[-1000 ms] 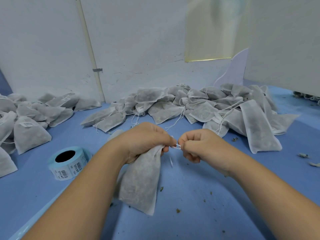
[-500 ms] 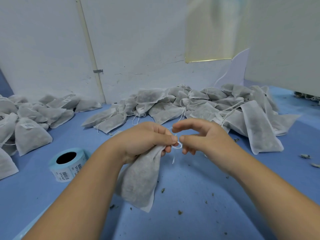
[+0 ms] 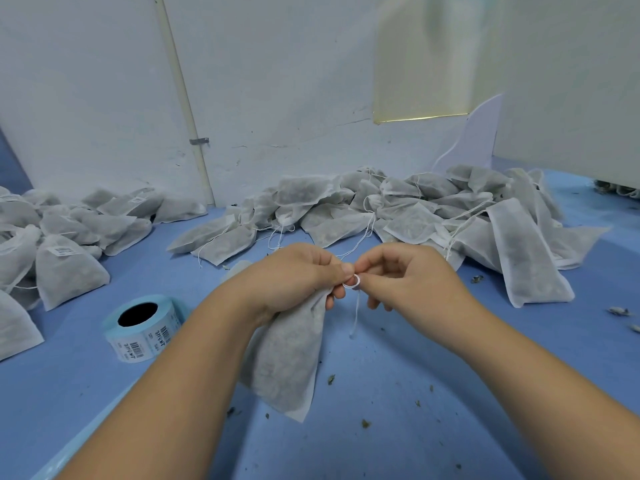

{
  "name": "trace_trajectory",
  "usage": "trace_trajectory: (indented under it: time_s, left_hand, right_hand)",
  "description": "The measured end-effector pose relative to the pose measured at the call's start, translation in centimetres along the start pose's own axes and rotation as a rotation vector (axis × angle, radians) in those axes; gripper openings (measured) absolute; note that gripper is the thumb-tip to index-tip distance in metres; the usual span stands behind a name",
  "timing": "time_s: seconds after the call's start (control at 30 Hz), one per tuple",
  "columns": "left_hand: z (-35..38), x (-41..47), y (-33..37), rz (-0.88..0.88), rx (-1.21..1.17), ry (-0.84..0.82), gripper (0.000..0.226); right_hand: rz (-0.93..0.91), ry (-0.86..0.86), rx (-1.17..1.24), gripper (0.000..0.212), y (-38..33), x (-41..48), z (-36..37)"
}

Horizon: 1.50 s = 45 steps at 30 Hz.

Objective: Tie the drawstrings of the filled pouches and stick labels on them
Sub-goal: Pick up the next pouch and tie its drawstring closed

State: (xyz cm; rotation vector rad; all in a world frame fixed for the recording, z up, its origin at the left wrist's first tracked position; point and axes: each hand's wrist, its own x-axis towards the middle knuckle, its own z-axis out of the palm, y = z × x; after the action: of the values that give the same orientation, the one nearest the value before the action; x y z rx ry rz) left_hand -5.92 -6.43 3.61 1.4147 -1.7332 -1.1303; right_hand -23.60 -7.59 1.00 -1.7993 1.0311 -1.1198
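Knot-tying step: left hand (image 3: 294, 275) grips the pouch (image 3: 287, 355) neck, right hand (image 3: 405, 271) fingers pinch a small drawstring loop (image 3: 352, 281) between fingertips; next move probably cinching it tight.

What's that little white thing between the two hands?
A small loop of white drawstring from the pouch, pinched by the left hand and right hand, one end dangling. The head view shows it.

The pouch (image 3: 291, 355) is thin matt non-woven cloth, its drawstring (image 3: 356, 313) white cotton-like cord, the table (image 3: 398, 427) smooth blue.
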Motion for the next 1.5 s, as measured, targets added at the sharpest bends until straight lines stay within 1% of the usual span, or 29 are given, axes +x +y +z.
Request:
trace_trajectory:
  time_s: [0.13, 0.23, 0.33, 0.43, 0.63, 0.7, 0.87, 0.97, 1.17, 1.27, 1.37, 1.43, 1.5]
  left_hand:
    - [0.6, 0.0, 0.2, -0.001, 0.060, 0.066, 0.024]
    - [0.8, 0.0, 0.4, 0.003, 0.077, 0.096, 0.024]
    - [0.9, 0.1, 0.6, 0.012, 0.090, 0.115, 0.026]
    - [1.1, 0.1, 0.6, 0.016, 0.148, 0.137, 0.030]
    - [1.3, 0.4, 0.9, 0.033, 0.311, 0.198, 0.032]
    - [1.3, 0.5, 0.9, 0.040, 0.328, 0.231, 0.029]
    - [1.2, 0.5, 0.7, 0.064, 0.292, 0.286, 0.023]
    - [1.1, 0.4, 0.8, 0.059, 0.287, 0.275, 0.022]
    - [1.0, 0.3, 0.7, -0.005, 0.308, 0.214, 0.035]
    - [1.1, 0.2, 0.7, -0.042, 0.241, 0.159, 0.039]
    - [1.2, 0.1, 0.8, -0.076, 0.177, 0.116, 0.036]
    - [1.2, 0.1, 0.7, -0.091, 0.099, 0.082, 0.036]
    - [1.1, 0.0, 0.8, -0.120, -0.007, 0.047, 0.041]
  right_hand:
    - [0.040, -0.015, 0.026, 0.006, 0.1, 0.1, -0.2]
    - [0.053, -0.036, 0.076, 0.016, 0.1, 0.1, -0.5]
    - [0.072, -0.065, 0.126, 0.012, 0.0, 0.1, -0.7]
    - [0.080, -0.043, 0.089, 0.007, 0.2, 0.2, -0.6]
    - [0.105, -0.016, 0.030, 0.011, 0.4, 0.4, -0.5]
    - [0.099, -0.009, 0.031, 0.011, 0.3, 0.4, -0.5]
    - [0.051, -0.048, -0.065, 0.020, 0.2, 0.2, -0.5]
    - [0.041, -0.050, -0.080, 0.021, 0.3, 0.2, -0.5]
    - [0.025, -0.044, -0.109, 0.020, 0.3, 0.2, -0.5]
    - [0.008, -0.045, -0.119, 0.018, 0.2, 0.1, -0.4]
    - [-0.005, -0.047, -0.113, 0.016, 0.2, 0.1, -0.3]
    - [-0.001, -0.041, -0.096, 0.015, 0.3, 0.1, -0.3]
    - [0.000, -0.038, -0.081, 0.013, 0.3, 0.1, -0.4]
